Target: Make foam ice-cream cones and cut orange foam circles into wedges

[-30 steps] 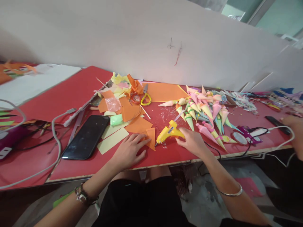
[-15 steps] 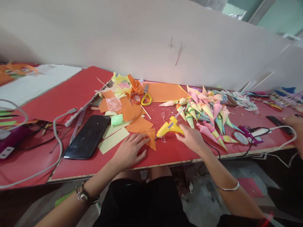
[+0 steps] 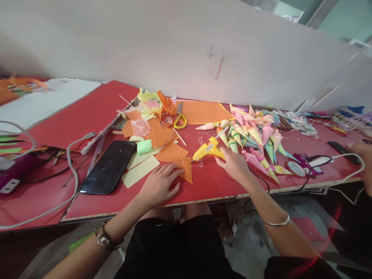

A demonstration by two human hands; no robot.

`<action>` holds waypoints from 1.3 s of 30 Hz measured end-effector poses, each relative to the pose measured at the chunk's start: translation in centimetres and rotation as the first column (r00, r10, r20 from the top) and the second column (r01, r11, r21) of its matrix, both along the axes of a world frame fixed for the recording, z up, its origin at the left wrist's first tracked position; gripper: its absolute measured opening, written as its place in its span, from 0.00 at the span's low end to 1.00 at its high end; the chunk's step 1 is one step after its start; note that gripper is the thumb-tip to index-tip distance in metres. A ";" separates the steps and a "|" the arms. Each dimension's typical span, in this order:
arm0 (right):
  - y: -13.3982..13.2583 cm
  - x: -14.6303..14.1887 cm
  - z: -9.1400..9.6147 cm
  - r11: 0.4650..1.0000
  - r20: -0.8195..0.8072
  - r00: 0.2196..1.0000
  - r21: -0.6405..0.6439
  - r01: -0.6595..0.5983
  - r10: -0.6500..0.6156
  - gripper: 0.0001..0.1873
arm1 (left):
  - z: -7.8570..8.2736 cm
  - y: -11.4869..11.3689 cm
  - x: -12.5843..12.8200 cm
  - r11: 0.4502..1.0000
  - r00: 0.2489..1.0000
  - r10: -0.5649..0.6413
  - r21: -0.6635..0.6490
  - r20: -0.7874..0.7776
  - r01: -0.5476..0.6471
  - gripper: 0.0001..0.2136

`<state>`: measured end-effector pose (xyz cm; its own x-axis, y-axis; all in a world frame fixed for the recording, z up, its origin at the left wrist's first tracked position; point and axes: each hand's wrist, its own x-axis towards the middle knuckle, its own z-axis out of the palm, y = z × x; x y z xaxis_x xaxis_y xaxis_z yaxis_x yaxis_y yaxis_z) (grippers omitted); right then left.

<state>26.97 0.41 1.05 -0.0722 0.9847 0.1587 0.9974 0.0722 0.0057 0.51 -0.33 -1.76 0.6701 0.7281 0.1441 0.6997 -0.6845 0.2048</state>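
My right hand is wrapped round the handle of a yellow hot glue gun, its nozzle pointing left. The nozzle tip is at the right edge of a small folded piece of orange paper; whether they touch, I cannot tell. A clear glue stick pokes out of the gun's back. Flat on the table lies my left hand, fingers stretched and thumb apart, its fingertips on the orange paper. Beyond that hand are more orange paper pieces and a pale yellow sheet.
Several pastel paper cones are heaped right of the gun. Scissors with a yellow handle lie at the back. A black phone and a white cable are at left. Another person's hand shows at far right.
The glue gun has tilted and moved slightly, its nozzle now higher along the orange paper's edge. My left hand stays in place.
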 end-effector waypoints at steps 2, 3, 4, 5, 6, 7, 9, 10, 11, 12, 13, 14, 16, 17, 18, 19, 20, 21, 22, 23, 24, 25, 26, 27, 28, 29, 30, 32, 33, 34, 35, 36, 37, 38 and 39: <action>0.1 0.0 0.0 1.000 -0.001 1.000 0.009 -0.001 0.001 0.17 | 0.1 0.0 0.0 1.000 1.000 0.003 0.009 0.003 -0.003 0.17; 0.2 0.0 0.0 1.000 -0.002 1.000 0.010 0.000 0.000 0.17 | 0.1 -0.1 0.0 1.000 1.000 0.006 0.014 0.003 -0.006 0.17; 0.3 0.0 0.0 1.000 -0.003 1.000 0.010 0.002 -0.002 0.17 | 0.2 -0.1 0.0 1.000 1.000 0.008 0.019 0.002 -0.008 0.17; 0.4 -0.1 0.0 1.000 -0.004 1.000 0.008 0.004 -0.004 0.18 | 0.2 -0.1 0.0 1.000 1.000 0.010 0.023 0.001 -0.010 0.17; 0.4 -0.1 0.0 1.000 -0.006 1.000 0.006 0.008 -0.008 0.18 | 0.2 -0.1 0.0 1.000 1.000 0.010 0.027 0.002 -0.010 0.17; 0.5 -0.1 0.1 1.000 -0.007 1.000 0.005 0.011 -0.011 0.18 | 0.3 -0.2 0.0 0.999 1.000 0.010 0.031 0.002 -0.010 0.17; 0.6 -0.2 0.1 1.000 -0.009 1.000 0.005 0.017 -0.017 0.18 | 0.3 -0.2 0.0 0.999 1.000 0.009 0.036 -0.001 -0.009 0.17; 0.6 -0.2 0.1 1.000 -0.010 1.000 0.007 0.018 -0.018 0.18 | 0.3 -0.2 0.0 0.999 1.000 0.010 0.038 -0.003 -0.010 0.17; 0.7 -0.2 0.1 1.000 -0.011 1.000 0.009 0.020 -0.020 0.17 | 0.2 -0.2 0.0 0.999 1.000 0.011 0.038 -0.006 -0.011 0.17; 0.7 -0.2 0.1 1.000 -0.014 1.000 0.012 0.022 -0.021 0.17 | 0.2 -0.2 0.0 0.999 1.000 0.013 0.038 -0.009 -0.013 0.17; 0.7 -0.3 0.0 1.000 -0.018 1.000 0.012 0.023 -0.023 0.17 | 0.2 -0.2 0.0 0.999 1.000 0.015 0.036 -0.011 -0.014 0.17; 0.7 -0.3 0.0 1.000 -0.023 0.999 0.012 0.025 -0.025 0.16 | 0.2 -0.2 0.0 0.999 1.000 0.016 0.033 -0.013 -0.015 0.17; 0.7 -0.3 -0.1 1.000 -0.042 0.999 0.016 0.026 -0.026 0.16 | 0.2 -0.2 0.0 1.000 1.000 0.018 0.025 -0.014 -0.018 0.17; 0.7 -0.3 -0.2 0.999 -0.059 0.998 0.024 0.028 -0.026 0.17 | 0.3 -0.1 0.0 1.000 1.000 0.016 0.018 -0.014 -0.015 0.17; 0.6 -0.2 -0.2 0.999 -0.083 0.996 0.038 0.034 -0.031 0.18 | 0.3 -0.1 -0.1 1.000 1.000 0.010 0.011 -0.011 -0.010 0.17; 0.5 0.0 -0.3 0.997 -0.116 0.992 0.056 0.046 -0.040 0.20 | 0.4 0.0 -0.1 1.000 1.000 -0.001 0.004 -0.004 0.001 0.17; 0.5 0.2 -0.4 0.995 -0.155 0.986 0.078 0.067 -0.054 0.23 | 0.4 0.0 -0.1 1.000 1.000 -0.017 -0.003 0.007 0.017 0.17; 0.4 0.5 -0.5 0.991 -0.197 0.978 0.099 0.094 -0.073 0.25 | 0.5 0.1 -0.2 0.999 0.999 -0.034 -0.011 0.020 0.035 0.18; 0.3 0.9 -0.6 0.985 -0.238 0.967 0.118 0.123 -0.093 0.27 | 0.6 0.2 -0.2 0.999 0.998 -0.048 -0.019 0.034 0.048 0.18; 0.2 1.3 -0.8 0.980 -0.273 0.956 0.133 0.150 -0.109 0.28 | 0.6 0.2 -0.3 0.998 0.998 -0.051 -0.026 0.046 0.053 0.18; 0.2 1.7 -1.0 0.975 -0.299 0.947 0.145 0.170 -0.121 0.27 | 0.7 0.2 -0.3 0.998 0.998 -0.045 -0.034 0.054 0.047 0.18; 0.1 2.1 -1.2 0.971 -0.314 0.941 0.155 0.182 -0.126 0.26 | 0.8 0.2 -0.4 0.998 0.998 -0.031 -0.043 0.056 0.034 0.18; 0.1 2.5 -1.5 0.969 -0.321 0.939 0.163 0.186 -0.126 0.23 | 0.8 0.2 -0.4 0.999 0.998 -0.014 -0.051 0.057 0.017 0.17; 0.0 2.9 -1.9 0.970 -0.323 0.939 0.165 0.181 -0.120 0.21 | 0.8 0.2 -0.4 0.998 0.998 0.005 -0.058 0.058 -0.001 0.17; 0.0 3.1 -2.3 0.971 -0.323 0.940 0.165 0.172 -0.112 0.20 | 0.8 0.2 -0.4 0.998 0.998 0.020 -0.067 0.062 -0.016 0.17; -0.1 3.4 -2.7 0.973 -0.326 0.940 0.165 0.162 -0.101 0.19 | 0.7 0.3 -0.3 0.997 0.997 0.028 -0.078 0.071 -0.022 0.17; -0.1 3.5 -3.1 0.974 -0.333 0.938 0.166 0.153 -0.091 0.19 | 0.6 0.3 -0.3 0.996 0.996 0.026 -0.092 0.084 -0.018 0.18; -0.1 3.8 -3.8 0.974 -0.352 0.933 0.175 0.141 -0.072 0.19 | 0.5 0.5 -0.2 0.992 0.993 0.002 -0.126 0.120 0.013 0.19; -0.1 3.8 -4.1 0.973 -0.357 0.932 0.183 0.138 -0.065 0.19 | 0.4 0.6 -0.2 0.989 0.990 -0.015 -0.146 0.142 0.036 0.19; -0.2 3.9 -4.3 0.973 -0.359 0.932 0.189 0.132 -0.057 0.18 | 0.3 0.8 -0.2 0.985 0.985 -0.029 -0.163 0.168 0.057 0.20; -0.2 4.0 -4.4 0.974 -0.358 0.933 0.190 0.124 -0.049 0.18 | 0.3 1.0 -0.2 0.982 0.980 -0.039 -0.175 0.193 0.074 0.20; -0.2 4.0 -4.5 0.975 -0.358 0.933 0.189 0.113 -0.039 0.17 | 0.2 1.2 -0.2 0.979 0.976 -0.047 -0.183 0.214 0.087 0.21; -0.3 4.1 -4.5 0.976 -0.362 0.932 0.191 0.104 -0.028 0.16 | 0.2 1.5 -0.3 0.978 0.971 -0.055 -0.185 0.231 0.099 0.21; -0.4 4.1 -4.6 0.975 -0.372 0.928 0.198 0.097 -0.017 0.16 | 0.2 1.8 -0.4 0.977 0.968 -0.068 -0.181 0.242 0.114 0.21; -0.4 4.1 -4.7 0.973 -0.385 0.923 0.209 0.093 -0.006 0.16 | 0.2 2.1 -0.4 0.976 0.965 -0.085 -0.175 0.249 0.131 0.22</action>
